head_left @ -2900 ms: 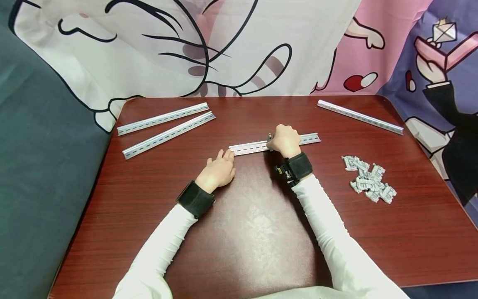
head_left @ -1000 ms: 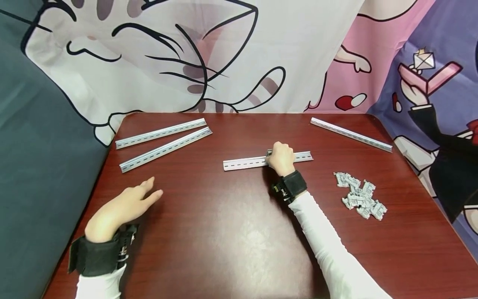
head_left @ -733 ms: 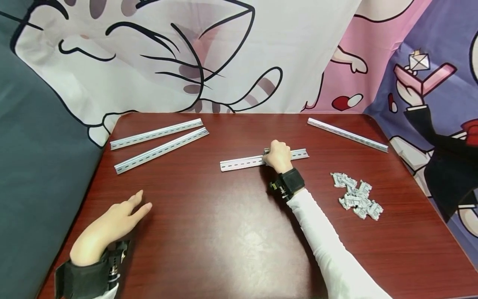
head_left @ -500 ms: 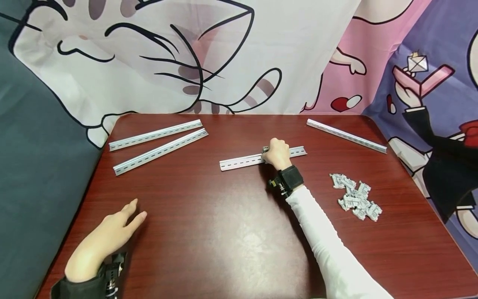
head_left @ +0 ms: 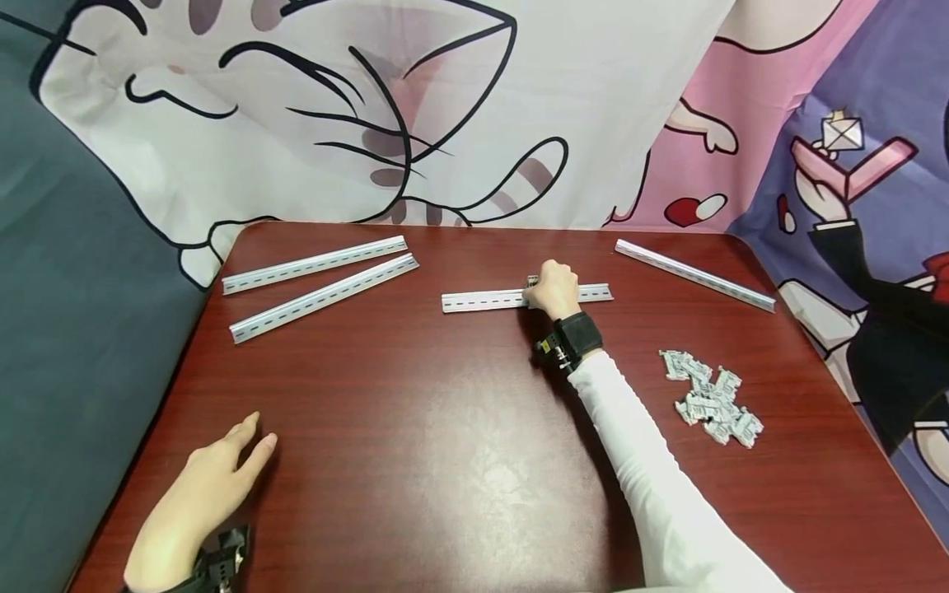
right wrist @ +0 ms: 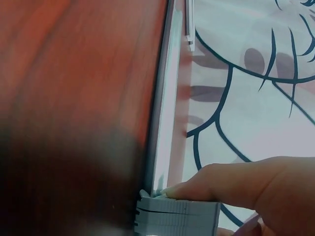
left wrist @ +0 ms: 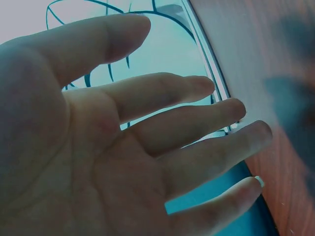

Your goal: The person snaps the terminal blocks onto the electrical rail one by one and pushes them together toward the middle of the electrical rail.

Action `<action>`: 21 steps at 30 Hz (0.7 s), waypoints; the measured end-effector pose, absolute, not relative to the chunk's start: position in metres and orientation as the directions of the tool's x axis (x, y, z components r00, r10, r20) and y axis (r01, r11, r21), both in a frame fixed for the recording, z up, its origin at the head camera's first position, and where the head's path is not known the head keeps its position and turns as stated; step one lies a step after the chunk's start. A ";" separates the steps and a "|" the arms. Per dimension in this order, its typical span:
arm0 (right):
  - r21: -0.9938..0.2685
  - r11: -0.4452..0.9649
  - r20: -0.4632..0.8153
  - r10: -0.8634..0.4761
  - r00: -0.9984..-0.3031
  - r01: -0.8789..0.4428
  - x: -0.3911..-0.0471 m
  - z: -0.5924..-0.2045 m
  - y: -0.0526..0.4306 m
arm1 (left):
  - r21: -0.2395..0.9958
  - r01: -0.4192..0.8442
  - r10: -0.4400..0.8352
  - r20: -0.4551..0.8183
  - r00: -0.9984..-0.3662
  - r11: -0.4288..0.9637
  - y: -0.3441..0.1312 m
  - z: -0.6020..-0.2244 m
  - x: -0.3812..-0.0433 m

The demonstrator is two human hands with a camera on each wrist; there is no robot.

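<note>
In the head view a slotted metal DIN rail lies crosswise on the table. My right hand is over its right half, hiding that part of it. A small grey ribbed plastic block sits at the rail in the right wrist view, pinched by the right hand, one fingertip on its top near the rail. My left hand is away at the lower left, palm toward its wrist camera, fingers spread and fairly straight, with nothing in it.
Two more DIN rails, an upper one and a lower one, lie at the back left. Another rail lies slanted at the back right. Several grey plastic pieces are heaped on the right. A printed curtain hangs behind the table.
My left hand has left the rail's left end and moved to the lower left. The right hand keeps its hold on the block; the rail has turned slightly and now lies nearly level.
</note>
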State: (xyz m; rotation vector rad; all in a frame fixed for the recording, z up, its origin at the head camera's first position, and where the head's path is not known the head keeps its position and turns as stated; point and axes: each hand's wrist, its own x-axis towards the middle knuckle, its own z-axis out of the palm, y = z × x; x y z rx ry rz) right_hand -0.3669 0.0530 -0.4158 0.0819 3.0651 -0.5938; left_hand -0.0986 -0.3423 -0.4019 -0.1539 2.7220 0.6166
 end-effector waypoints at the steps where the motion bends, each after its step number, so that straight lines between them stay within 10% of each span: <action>1: -0.373 0.926 -0.024 0.046 -0.999 0.052 -0.369 -0.416 0.054 | 0.400 -0.187 -0.034 -0.359 -0.933 0.897 -0.342 -0.402 -0.097; 21: -0.437 0.897 -0.020 0.063 -0.998 0.066 -0.420 -0.417 0.054 | 0.390 -0.309 -0.093 -0.483 -0.871 0.867 -0.343 -0.411 -0.078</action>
